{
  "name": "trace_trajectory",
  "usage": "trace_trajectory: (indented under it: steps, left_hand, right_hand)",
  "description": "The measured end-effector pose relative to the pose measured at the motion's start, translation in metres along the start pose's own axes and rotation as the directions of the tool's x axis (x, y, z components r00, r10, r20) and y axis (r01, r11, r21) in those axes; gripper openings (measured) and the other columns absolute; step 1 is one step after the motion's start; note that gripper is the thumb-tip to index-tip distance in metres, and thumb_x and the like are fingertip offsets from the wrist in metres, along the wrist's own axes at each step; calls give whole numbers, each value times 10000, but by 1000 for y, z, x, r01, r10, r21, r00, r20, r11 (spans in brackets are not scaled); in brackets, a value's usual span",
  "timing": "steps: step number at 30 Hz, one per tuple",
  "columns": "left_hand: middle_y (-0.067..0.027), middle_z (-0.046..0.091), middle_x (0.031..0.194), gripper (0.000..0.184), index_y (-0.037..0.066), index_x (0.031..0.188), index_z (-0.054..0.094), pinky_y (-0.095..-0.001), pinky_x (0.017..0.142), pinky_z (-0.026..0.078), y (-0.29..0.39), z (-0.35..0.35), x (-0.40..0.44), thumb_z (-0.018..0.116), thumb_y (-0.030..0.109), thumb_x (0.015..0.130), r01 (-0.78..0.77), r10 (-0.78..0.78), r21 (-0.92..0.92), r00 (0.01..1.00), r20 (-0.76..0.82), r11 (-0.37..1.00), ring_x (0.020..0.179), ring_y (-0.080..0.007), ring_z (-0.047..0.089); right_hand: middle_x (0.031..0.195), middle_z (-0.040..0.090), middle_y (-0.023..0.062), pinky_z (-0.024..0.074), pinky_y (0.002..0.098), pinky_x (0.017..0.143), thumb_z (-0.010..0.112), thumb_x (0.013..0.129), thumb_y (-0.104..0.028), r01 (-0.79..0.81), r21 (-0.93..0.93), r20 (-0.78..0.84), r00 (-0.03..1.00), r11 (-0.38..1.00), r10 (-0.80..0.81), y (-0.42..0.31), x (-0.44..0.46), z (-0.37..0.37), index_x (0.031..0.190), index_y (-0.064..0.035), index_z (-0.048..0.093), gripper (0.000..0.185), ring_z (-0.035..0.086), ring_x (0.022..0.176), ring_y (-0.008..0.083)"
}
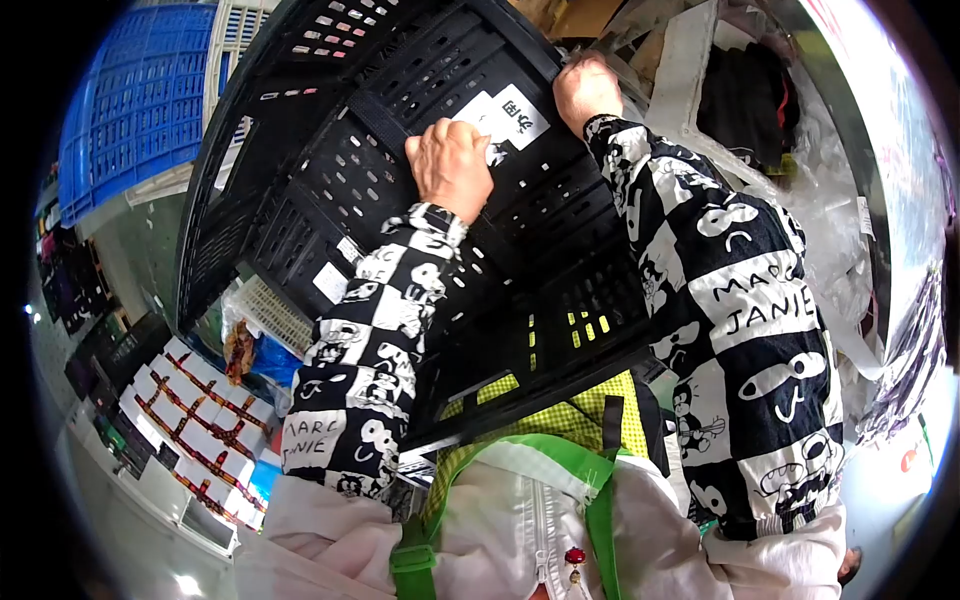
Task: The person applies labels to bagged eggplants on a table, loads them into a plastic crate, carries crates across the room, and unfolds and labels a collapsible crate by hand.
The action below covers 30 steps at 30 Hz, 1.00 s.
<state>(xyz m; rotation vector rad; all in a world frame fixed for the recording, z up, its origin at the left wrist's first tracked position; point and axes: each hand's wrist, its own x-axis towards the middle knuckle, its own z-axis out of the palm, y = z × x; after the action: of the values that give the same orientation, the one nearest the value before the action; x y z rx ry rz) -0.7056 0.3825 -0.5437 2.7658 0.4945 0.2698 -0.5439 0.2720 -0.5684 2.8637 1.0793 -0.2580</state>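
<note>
A large black plastic crate [560, 200] with slotted walls is tilted in front of me, its inside facing me. My right hand [587, 92] is closed around the crate's rim at the upper right. Inside the crate, my left hand [450, 170] is closed, fingers curled, against a white label [520, 117] with black handwritten characters. The left hand covers part of the label's paper, and what its fingertips hold is hidden. Another white label [330, 283] sticks to the crate lower left, beside my left sleeve.
Blue crates [135, 100] stand at the upper left. A white foam box [690, 90] with dark cloth and clear plastic wrapping [825, 215] lie at the right. At lower left are white boxes [185, 440] with red-and-yellow bands.
</note>
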Motion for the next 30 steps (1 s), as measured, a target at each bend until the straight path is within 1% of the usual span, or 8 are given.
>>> trace_trajectory:
  steps: [4, 8, 14, 17, 18, 20, 22, 30]
  left_hand:
    - [-66, 526, 731, 153, 71, 786, 520, -372, 686, 372, -17, -13, 0, 610, 178, 847, -108, 124, -216, 990, 61, 970, 700, -257, 528]
    - [-37, 493, 749, 119, 13, 813, 533, -259, 587, 404, -23, -20, -3, 606, 86, 872, 54, -73, -544, 997, -12, 837, 650, -133, 476]
    - [-114, 573, 999, 142, -36, 1020, 524, -280, 753, 516, -27, -34, -3, 477, -46, 886, 298, -334, -898, 924, 186, 325, 818, -179, 624]
    - [-64, 600, 792, 281, -20, 947, 572, -221, 622, 485, -50, -49, -12, 372, -131, 784, 315, -394, -828, 911, 125, 464, 698, -111, 589]
    - [-32, 592, 715, 277, -9, 881, 603, -194, 566, 452, -65, -57, -23, 373, -119, 773, 352, -418, -783, 899, 131, 513, 624, -72, 557]
    - [37, 490, 585, 198, -23, 771, 604, -188, 429, 273, -93, -74, -46, 408, -54, 769, 407, -498, -813, 850, 171, 416, 472, -21, 369]
    - [55, 445, 559, 166, -27, 766, 597, -195, 419, 246, -124, -74, -91, 439, -14, 816, 479, -563, -853, 772, 297, 207, 456, -18, 335]
    - [61, 377, 568, 132, 14, 788, 563, -217, 508, 328, -159, -107, -219, 654, 101, 827, 817, -697, -198, 569, 437, 542, 527, -50, 365]
  right_hand:
    - [914, 645, 191, 525, 329, 760, 503, 799, -84, -15, 56, 46, 999, 998, 12, -2, 0, -8, 899, 39, 673, 232, 639, 880, 282]
    - [981, 634, 186, 528, 328, 763, 499, 810, -95, -144, 185, 74, 989, 972, 132, -2, 2, 0, 911, 39, 669, 239, 640, 891, 280]
    - [885, 662, 172, 531, 340, 732, 502, 796, -122, -37, 149, -20, 999, 988, 40, 1, -2, -3, 833, 16, 680, 228, 653, 837, 274]
    - [813, 670, 152, 546, 366, 643, 572, 768, -129, 73, -21, 151, 986, 997, -69, 17, 24, 78, 743, -52, 693, 145, 664, 778, 245]
    - [593, 594, 58, 436, 347, 483, 566, 740, -155, 319, -275, -86, 931, 907, -354, 35, 14, 90, 589, -122, 615, 163, 589, 562, 225]
    - [649, 602, 99, 497, 388, 573, 529, 793, -140, 192, 80, -153, 972, 978, -178, 33, 7, 79, 639, -95, 622, 185, 610, 617, 252]
    - [801, 630, 176, 537, 349, 626, 483, 824, -104, 145, -48, -140, 979, 988, -150, 33, -7, 118, 774, 17, 620, 190, 646, 727, 282]
    - [872, 637, 161, 523, 338, 727, 472, 827, -89, 145, -285, 32, 989, 948, -142, 33, -1, 101, 881, 15, 619, 188, 619, 857, 267]
